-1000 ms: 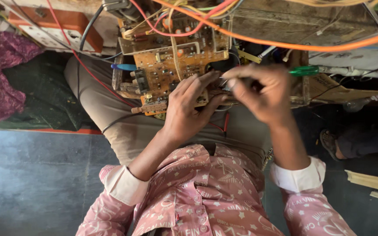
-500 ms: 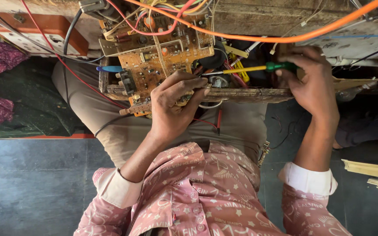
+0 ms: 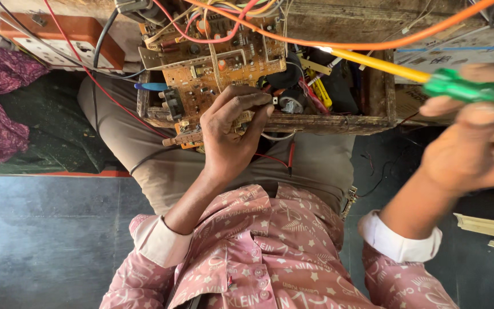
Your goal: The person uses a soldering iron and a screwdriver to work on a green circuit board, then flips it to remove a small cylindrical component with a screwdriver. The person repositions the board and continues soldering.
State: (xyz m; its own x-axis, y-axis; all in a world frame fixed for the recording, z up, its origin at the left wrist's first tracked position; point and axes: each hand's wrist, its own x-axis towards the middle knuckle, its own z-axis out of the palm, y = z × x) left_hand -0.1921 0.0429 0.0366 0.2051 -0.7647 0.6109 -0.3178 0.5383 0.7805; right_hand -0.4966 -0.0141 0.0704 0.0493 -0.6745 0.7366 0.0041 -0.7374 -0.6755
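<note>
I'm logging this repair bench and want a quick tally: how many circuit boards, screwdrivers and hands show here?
Circuit boards: 1, the orange-brown circuit board in the wooden tray
Screwdrivers: 1, the green-handled screwdriver
Hands: 2, left hand and right hand
Total: 4

Support: a shallow wooden tray (image 3: 381,86) is rested across the lap, on the tan trousers (image 3: 155,171).
In the tray: a brown circuit board (image 3: 218,68) is laid at the tray's left end; black parts and yellow pieces (image 3: 321,91) are seen to the right of the board.
Beneath the tray: a dark floor (image 3: 35,240) is seen.
Left of the tray: a purple cloth (image 3: 1,114) is laid.
</note>
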